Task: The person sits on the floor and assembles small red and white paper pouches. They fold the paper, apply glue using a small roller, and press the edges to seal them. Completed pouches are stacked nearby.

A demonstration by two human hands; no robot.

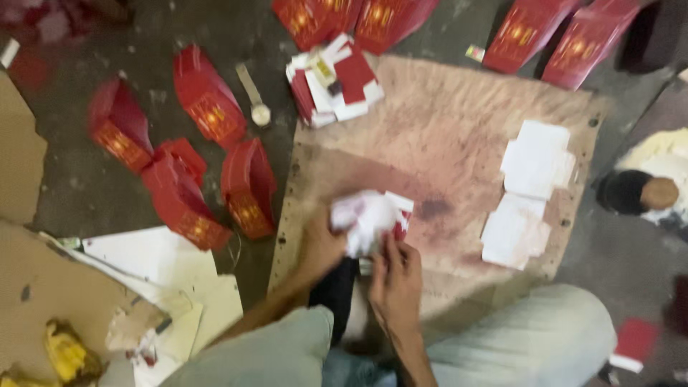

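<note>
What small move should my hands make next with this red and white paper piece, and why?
Probably finish folding it, then set it with the folded red boxes on the left. Both hands, left hand and right hand, grip the half-folded paper piece above the board, and it looks crumpled, not yet shaped like those boxes.

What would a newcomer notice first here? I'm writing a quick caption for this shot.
First the two hands low in the middle: the left hand and right hand hold a blurred white-and-red folded card piece over a worn brown board. Next, the red folded boxes scattered on the dark floor to the left and along the top edge. Stacks of white card pieces lie on the board's right side.
</note>
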